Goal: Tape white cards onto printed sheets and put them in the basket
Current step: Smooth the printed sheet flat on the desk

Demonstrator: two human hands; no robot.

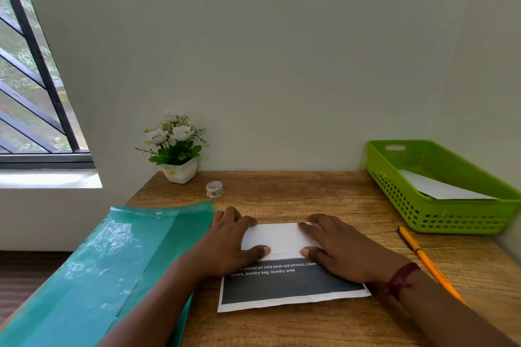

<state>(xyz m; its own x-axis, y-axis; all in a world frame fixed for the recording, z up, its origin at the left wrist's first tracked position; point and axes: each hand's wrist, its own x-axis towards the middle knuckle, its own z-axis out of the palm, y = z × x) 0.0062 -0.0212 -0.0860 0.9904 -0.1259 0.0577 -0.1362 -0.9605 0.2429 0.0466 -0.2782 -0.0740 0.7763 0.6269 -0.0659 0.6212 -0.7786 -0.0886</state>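
A white rectangular card [277,238] lies on the far half of a dark grey printed paper sheet [290,286] on the wooden surface [296,194]. The left hand [229,242] and the right hand [341,248] press it flat from either end, fingers [311,229] stretched out, thumbs on its near edge. A translucent teal plastic folder [112,262] lies just left, partly under the left forearm. The perforated green plastic basket [439,218], holding a white sheet [442,189], stands far right. An orange pencil [423,259] lies before it, beside the right forearm. A small patterned tape roll [214,189] and white potted flowers [180,170] stand near the wall.
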